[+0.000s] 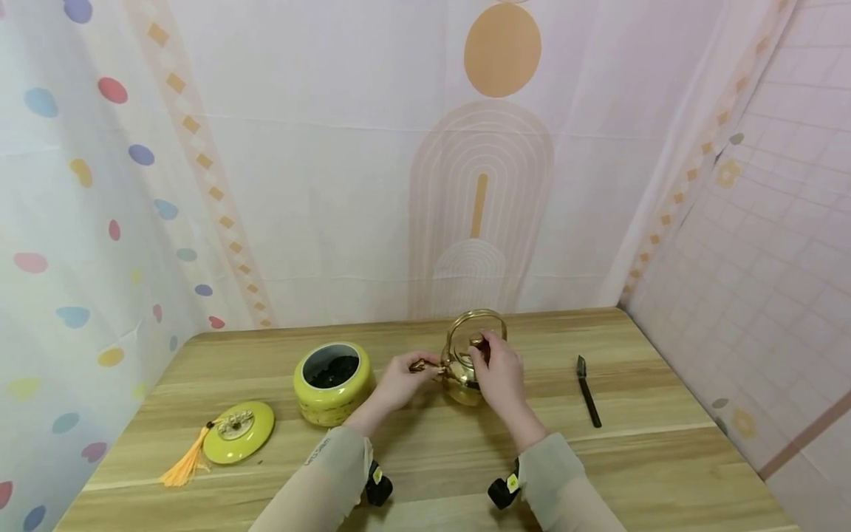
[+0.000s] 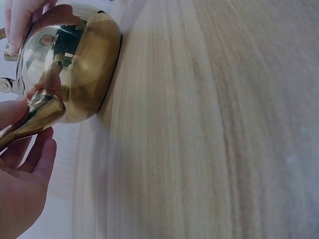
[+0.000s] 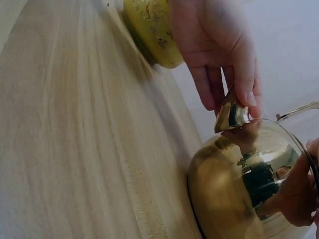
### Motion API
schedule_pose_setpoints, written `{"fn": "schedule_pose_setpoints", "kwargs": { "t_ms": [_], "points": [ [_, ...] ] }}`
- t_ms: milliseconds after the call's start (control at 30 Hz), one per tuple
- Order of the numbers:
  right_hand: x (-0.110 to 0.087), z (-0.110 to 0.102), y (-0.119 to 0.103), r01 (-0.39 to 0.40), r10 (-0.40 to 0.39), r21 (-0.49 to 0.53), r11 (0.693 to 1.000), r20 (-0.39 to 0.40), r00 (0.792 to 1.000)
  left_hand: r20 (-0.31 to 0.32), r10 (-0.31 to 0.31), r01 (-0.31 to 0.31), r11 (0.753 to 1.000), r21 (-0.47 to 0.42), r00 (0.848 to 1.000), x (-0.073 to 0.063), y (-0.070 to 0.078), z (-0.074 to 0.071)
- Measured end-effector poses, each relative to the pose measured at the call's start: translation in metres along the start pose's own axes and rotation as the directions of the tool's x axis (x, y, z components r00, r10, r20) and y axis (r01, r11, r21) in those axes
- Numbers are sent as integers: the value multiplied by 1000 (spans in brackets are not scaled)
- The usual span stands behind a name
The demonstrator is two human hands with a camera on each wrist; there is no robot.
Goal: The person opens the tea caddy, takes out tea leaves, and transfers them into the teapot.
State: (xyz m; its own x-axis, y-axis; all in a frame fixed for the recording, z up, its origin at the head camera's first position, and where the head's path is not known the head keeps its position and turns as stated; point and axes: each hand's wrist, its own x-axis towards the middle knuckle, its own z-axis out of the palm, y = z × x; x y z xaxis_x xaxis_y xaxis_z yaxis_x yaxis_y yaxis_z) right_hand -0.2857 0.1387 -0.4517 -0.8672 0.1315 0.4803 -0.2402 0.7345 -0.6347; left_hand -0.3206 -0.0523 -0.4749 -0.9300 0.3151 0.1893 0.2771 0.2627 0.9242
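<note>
A shiny gold teapot (image 1: 459,388) with a raised hoop handle (image 1: 475,313) stands on the wooden table. My left hand (image 1: 399,384) pinches its spout (image 2: 45,113) between thumb and fingers, which the right wrist view also shows. From the other side, my right hand (image 1: 503,374) grips the knob of the teapot's lid (image 1: 476,341) below the hoop. Whether the lid is seated or slightly raised, I cannot tell. Beside my left forearm is a round yellow jar (image 1: 326,406), uncovered, with dark contents (image 1: 335,372).
The jar's yellow lid (image 1: 226,447) lies at the left with an orange tassel (image 1: 188,459). A small black-handled knife-like tool (image 1: 589,403) lies on the right of the table (image 1: 665,458). Patterned curtains (image 1: 332,185) hang behind and along the sides.
</note>
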Motion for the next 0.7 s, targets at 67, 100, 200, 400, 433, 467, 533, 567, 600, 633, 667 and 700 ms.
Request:
{"fn": "schedule_pose_setpoints", "kwargs": {
  "t_ms": [67, 100, 200, 400, 433, 467, 533, 567, 600, 633, 667, 700],
  "points": [
    [-1, 0, 1, 3, -3, -19, 1000, -2, 1000, 7, 0, 0, 1000, -8, 1000, 1, 0, 0],
    [-2, 0, 1, 7, -7, -28, 1000, -3, 1000, 10, 4, -4, 1000, -10, 1000, 1, 1, 0],
    [-4, 1, 2, 21, -22, -52, 998, -6, 1000, 15, 7, -7, 1000, -11, 1000, 1, 2, -1],
    [-9, 3, 4, 43, -46, -59, 997, -41, 998, 25, -2, 2, 1000, 5, 1000, 1, 3, -2],
    [-9, 3, 4, 46, -49, -55, 997, -47, 998, 25, -2, 2, 1000, 4, 1000, 1, 2, -2],
    [-9, 3, 4, 47, -50, -53, 997, -51, 997, 26, 0, 0, 1000, 3, 1000, 2, 2, -2],
    [-10, 4, 4, 44, -46, -50, 998, -53, 998, 27, 1, -1, 1000, -1, 1000, 3, 1, -2],
    [-10, 4, 4, 40, -43, -47, 998, -53, 998, 29, 5, -4, 1000, -4, 1000, 3, 0, -2],
    [-10, 4, 4, 37, -40, -49, 998, -53, 998, 31, 8, -8, 1000, -5, 999, 4, -1, -2],
    [-10, 4, 4, 35, -37, -51, 998, -53, 998, 33, 10, -10, 1000, -5, 999, 4, -1, -2],
    [-10, 5, 4, 31, -34, -53, 998, -53, 998, 34, 13, -13, 1000, -2, 999, 4, -2, -2],
    [-10, 5, 4, 28, -31, -56, 998, -51, 998, 35, 12, -12, 1000, 0, 999, 4, -2, -3]
  ]
}}
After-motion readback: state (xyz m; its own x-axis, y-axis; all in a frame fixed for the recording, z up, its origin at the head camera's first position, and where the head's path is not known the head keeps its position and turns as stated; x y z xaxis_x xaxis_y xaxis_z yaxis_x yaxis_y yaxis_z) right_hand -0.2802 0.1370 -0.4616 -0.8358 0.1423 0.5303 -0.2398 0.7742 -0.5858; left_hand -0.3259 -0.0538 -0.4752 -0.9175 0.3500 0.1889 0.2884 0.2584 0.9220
